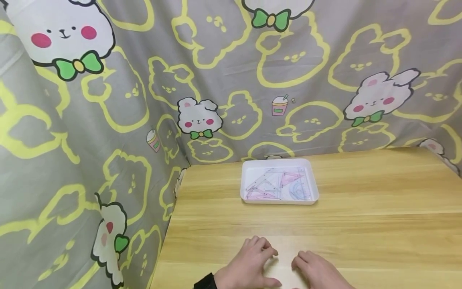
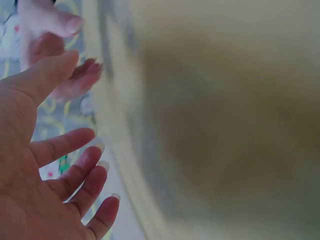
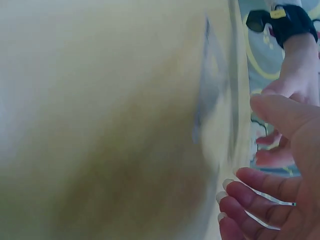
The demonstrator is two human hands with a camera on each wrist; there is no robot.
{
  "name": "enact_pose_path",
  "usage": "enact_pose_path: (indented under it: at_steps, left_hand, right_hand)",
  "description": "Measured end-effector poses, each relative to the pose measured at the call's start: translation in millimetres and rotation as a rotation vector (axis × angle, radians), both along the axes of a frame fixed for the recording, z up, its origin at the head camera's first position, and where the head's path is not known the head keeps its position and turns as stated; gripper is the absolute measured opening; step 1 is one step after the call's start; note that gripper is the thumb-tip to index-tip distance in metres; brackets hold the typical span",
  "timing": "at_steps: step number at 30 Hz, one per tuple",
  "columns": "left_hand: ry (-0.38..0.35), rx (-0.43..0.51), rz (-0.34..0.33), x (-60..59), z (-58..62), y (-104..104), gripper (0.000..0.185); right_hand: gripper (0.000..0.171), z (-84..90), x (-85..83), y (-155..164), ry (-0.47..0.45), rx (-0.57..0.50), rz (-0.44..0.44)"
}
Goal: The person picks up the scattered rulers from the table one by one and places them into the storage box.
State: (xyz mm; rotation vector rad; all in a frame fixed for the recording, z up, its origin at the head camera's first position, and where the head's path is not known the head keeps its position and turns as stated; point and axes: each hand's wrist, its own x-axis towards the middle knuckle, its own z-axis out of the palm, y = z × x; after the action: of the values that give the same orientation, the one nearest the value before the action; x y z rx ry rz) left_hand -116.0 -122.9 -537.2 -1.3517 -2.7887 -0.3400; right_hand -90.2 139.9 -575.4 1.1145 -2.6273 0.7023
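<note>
Both hands lie side by side on the wooden table point(image 1: 379, 224) near its front edge, palms down. My left hand point(image 1: 252, 261) has its fingers loosely bent, their tips touching the wood, and holds nothing. My right hand point(image 1: 315, 269) lies the same way, a small gap apart. In the left wrist view the left hand point(image 2: 45, 170) shows spread, relaxed fingers beside the blurred table surface. In the right wrist view the right hand point(image 3: 280, 165) is just as relaxed. A white tray point(image 1: 314, 192) with clear plastic set squares point(image 1: 274, 182) and a protractor sits further back, out of both hands' reach.
A grey cloth with yellow outlines and white cartoon animals point(image 1: 108, 120) hangs behind and to the left of the table. The table's left edge point(image 1: 169, 224) runs close to my left hand. A black band point(image 3: 290, 20) sits on the left wrist.
</note>
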Motion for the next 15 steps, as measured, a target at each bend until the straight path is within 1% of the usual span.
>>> enact_pose_path:
  at_steps: [2,4,6,9,11,15]
  left_hand:
    - [0.013,-0.012,-0.037,4.6,-4.8,3.1,0.061]
    - [0.032,-0.035,-0.069,9.1,-10.3,5.9,0.06]
    - [0.039,-0.053,-0.095,13.1,-16.9,8.4,0.053]
    - [0.044,-0.055,-0.126,19.8,-28.3,12.2,0.039]
    - [0.047,-0.04,-0.134,23.3,-35.4,14.0,0.032]
    - [0.012,0.005,-0.111,25.1,-43.7,17.5,0.028]
  right_hand:
    - [0.052,-8.4,5.0,-0.8,0.048,0.001,0.023]
    - [0.048,-16.8,9.9,-2.5,0.094,-0.016,0.039]
    - [0.042,-24.0,13.2,-5.1,0.16,-0.029,0.043]
    - [0.035,-32.5,17.4,-9.0,0.228,-0.053,0.052]
    - [0.033,-36.0,19.0,-11.3,0.264,-0.061,0.056]
    - [0.031,-39.8,19.6,-14.1,0.269,-0.099,0.065]
